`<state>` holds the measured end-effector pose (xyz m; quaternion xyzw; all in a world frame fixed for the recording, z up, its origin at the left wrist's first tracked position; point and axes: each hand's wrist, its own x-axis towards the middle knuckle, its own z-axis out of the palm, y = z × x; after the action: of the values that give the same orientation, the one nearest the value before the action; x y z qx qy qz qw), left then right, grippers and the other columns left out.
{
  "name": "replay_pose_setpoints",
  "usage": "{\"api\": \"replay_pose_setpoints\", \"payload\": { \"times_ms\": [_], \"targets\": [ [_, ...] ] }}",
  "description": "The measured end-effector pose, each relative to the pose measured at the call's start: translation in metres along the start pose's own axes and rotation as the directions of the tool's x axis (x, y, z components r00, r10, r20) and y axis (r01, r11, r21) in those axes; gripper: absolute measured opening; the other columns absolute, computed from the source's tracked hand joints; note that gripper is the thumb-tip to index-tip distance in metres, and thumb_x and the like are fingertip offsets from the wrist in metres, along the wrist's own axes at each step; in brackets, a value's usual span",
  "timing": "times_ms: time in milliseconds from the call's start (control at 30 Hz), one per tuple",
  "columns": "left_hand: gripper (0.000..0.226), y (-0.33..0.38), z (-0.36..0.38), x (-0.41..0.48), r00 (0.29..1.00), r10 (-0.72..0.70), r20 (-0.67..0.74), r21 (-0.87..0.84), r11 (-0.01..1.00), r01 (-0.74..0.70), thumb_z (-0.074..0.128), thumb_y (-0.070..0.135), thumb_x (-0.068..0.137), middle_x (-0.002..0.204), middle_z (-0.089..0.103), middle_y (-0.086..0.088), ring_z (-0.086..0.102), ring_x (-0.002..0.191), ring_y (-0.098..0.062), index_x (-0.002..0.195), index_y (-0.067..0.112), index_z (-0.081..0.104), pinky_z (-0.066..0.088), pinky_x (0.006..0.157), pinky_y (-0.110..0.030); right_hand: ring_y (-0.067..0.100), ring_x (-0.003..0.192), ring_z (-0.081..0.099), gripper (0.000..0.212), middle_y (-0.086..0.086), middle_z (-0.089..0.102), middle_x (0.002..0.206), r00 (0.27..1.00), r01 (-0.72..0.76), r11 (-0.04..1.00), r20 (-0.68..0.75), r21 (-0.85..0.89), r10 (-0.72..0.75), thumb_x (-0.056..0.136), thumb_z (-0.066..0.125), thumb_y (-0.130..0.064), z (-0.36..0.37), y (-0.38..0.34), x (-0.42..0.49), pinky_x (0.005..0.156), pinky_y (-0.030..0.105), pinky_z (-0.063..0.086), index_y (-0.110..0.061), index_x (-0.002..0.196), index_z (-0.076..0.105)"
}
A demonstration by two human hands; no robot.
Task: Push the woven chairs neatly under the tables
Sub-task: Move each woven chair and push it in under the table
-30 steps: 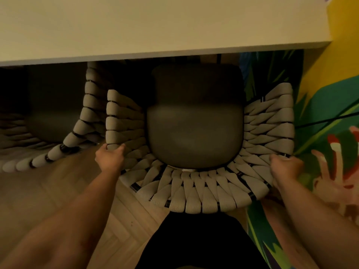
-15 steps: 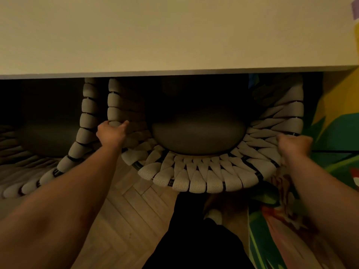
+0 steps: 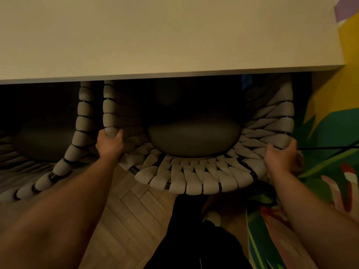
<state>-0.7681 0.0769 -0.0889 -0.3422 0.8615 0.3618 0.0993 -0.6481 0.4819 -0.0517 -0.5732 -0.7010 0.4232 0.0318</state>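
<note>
Chair (image 3: 194, 181) sitting partly under bench (image 3: 155, 35), front part lying in shadow, curved back rim projecting out. Left grip (image 3: 109, 144) curling round left rim weave. Right grip (image 3: 279, 155) clamping on right rim. Dark cushion (image 3: 194, 140) lying in seat. Second chair (image 3: 82, 121) standing just beside it, left, also under bench.

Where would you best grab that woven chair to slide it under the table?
Take the woven chair by its curved top rim, one side each, from behind, as the left hand and right hand do. The rounded rim suits a wrapping grip, and a two-sided hold likely keeps it straight under the table.
</note>
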Motion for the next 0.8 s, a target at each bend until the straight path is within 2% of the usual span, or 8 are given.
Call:
{"api": "replay_pose_setpoints", "payload": {
  "times_ms": [300,433,500,567,600,667,733,800],
  "targets": [
    [0.055,0.009,0.007,-0.007,1.000,0.013,-0.003,0.036,0.999,-0.013,0.062,0.034,0.096,0.138,0.049,-0.018,0.051,0.125,-0.035,0.139,0.008,0.042,0.044,0.092,-0.038,0.034,0.129,0.049,0.057,0.018,0.048,0.145,0.994,0.095,0.982,0.074,-0.161,-0.084,0.100,0.054,-0.019,-0.009,-0.002,0.017,0.094,0.028,0.035,-0.011,0.150,0.027],
    [0.075,0.004,0.010,-0.042,0.961,0.273,0.049,0.293,0.915,-0.275,0.058,0.024,0.097,0.165,0.010,-0.015,0.012,0.152,-0.029,0.156,0.007,0.015,0.019,0.120,-0.038,0.035,0.150,0.018,0.077,0.016,0.009,0.166,0.962,0.268,0.903,0.134,-0.336,-0.236,0.100,0.053,-0.025,-0.010,0.027,-0.017,0.113,0.036,0.025,-0.010,0.159,0.005],
    [0.067,-0.007,0.018,-0.076,0.835,0.522,0.173,0.424,0.726,-0.542,0.057,0.024,0.094,0.163,0.016,-0.017,0.014,0.151,-0.031,0.152,0.006,0.029,0.021,0.121,-0.045,0.032,0.153,0.007,0.060,0.016,0.007,0.166,0.895,0.444,0.762,0.203,-0.471,-0.396,0.099,0.051,-0.026,-0.007,0.050,-0.040,0.120,0.044,0.019,-0.007,0.152,0.031],
    [0.041,-0.021,0.029,-0.105,0.634,0.667,0.390,0.349,0.530,-0.773,0.052,0.031,0.094,0.139,0.053,-0.014,0.047,0.132,-0.028,0.128,0.010,0.060,0.042,0.110,-0.050,0.034,0.150,0.020,0.038,0.021,0.035,0.156,0.757,0.645,0.559,0.335,-0.521,-0.561,0.097,0.047,-0.025,0.001,0.069,-0.056,0.123,0.047,0.014,-0.003,0.126,0.059],
    [0.036,-0.027,0.032,-0.115,0.573,0.666,0.477,0.300,0.490,-0.819,0.045,0.038,0.095,0.114,0.066,-0.008,0.060,0.109,-0.021,0.110,0.015,0.068,0.052,0.095,-0.046,0.036,0.143,0.037,0.034,0.021,0.053,0.142,0.680,0.725,0.477,0.405,-0.497,-0.612,0.095,0.046,-0.026,0.006,0.075,-0.061,0.122,0.047,0.016,-0.004,0.110,0.067],
    [0.046,-0.034,0.039,-0.122,0.522,0.639,0.565,0.318,0.415,-0.852,0.034,0.049,0.096,0.071,0.061,0.004,0.054,0.066,-0.011,0.080,0.022,0.068,0.051,0.065,-0.036,0.028,0.099,0.066,0.037,0.012,0.073,0.095,0.583,0.809,0.406,0.485,-0.425,-0.652,0.094,0.043,-0.031,0.018,0.077,-0.065,0.110,0.049,0.038,-0.009,0.083,0.072],
    [0.049,-0.033,0.042,-0.118,0.503,0.649,0.570,0.387,0.328,-0.862,0.035,0.052,0.096,0.058,0.052,0.008,0.043,0.051,-0.008,0.068,0.025,0.063,0.039,0.053,-0.027,0.017,0.057,0.054,0.046,0.001,0.061,0.061,0.529,0.841,0.324,0.540,-0.433,-0.654,0.094,0.042,-0.039,0.027,0.066,-0.067,0.074,0.039,0.053,-0.014,0.064,0.067],
    [0.048,-0.033,0.044,-0.113,0.490,0.656,0.573,0.405,0.293,-0.866,0.038,0.052,0.096,0.054,0.048,0.009,0.039,0.046,-0.007,0.063,0.026,0.060,0.028,0.049,-0.023,0.013,0.047,0.041,0.050,-0.004,0.048,0.053,0.487,0.859,0.222,0.604,-0.461,-0.631,0.092,0.042,-0.045,0.036,0.056,-0.067,0.050,0.026,0.036,-0.015,0.056,0.061]
  ]
}}
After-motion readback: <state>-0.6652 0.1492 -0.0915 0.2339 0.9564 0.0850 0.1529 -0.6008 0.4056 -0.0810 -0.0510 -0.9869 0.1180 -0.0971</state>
